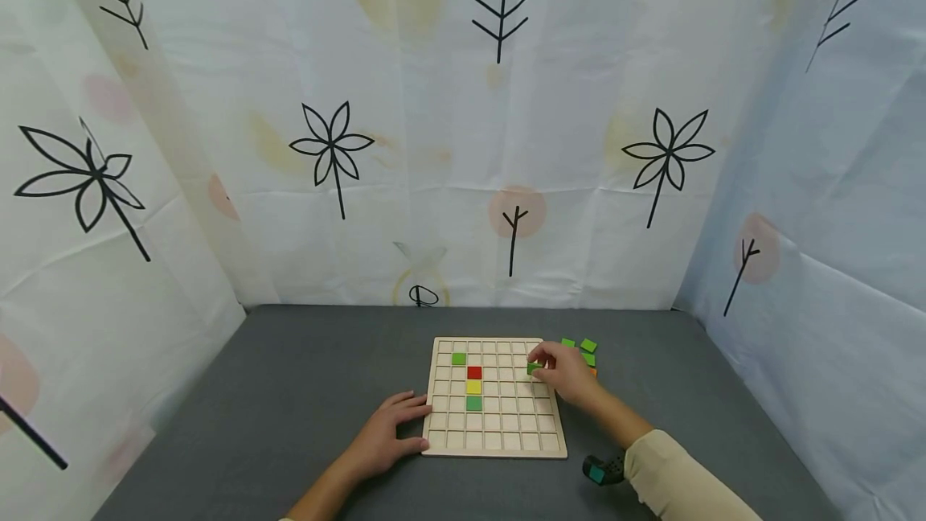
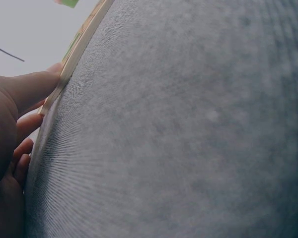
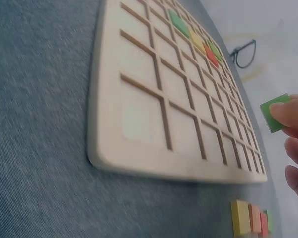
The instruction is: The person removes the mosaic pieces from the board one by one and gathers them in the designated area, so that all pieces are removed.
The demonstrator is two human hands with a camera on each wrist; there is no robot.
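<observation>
A pale wooden grid board [image 1: 499, 453] lies on the dark grey table. In its cells sit a light green tile [image 1: 459, 358], a red tile [image 1: 474, 372], a yellow tile [image 1: 473, 387] and a darker green tile [image 1: 473, 403]. Between thumb and fingertips, my right hand [image 1: 567, 372] pinches a green square tile [image 3: 274, 113] over the board's right side; the right wrist view shows it raised above the surface. My left hand [image 1: 387, 434] rests at the left edge, fingers extended against the side and thumb by the near corner.
Several loose tiles lie just beyond the board's right edge, among them a green tile [image 1: 588, 346] and a yellow tile [image 3: 241, 218]. A black object with a teal face [image 1: 604, 470] is near my right sleeve [image 1: 680, 477]. Patterned cloth [image 1: 463, 143] encloses the table's back and sides.
</observation>
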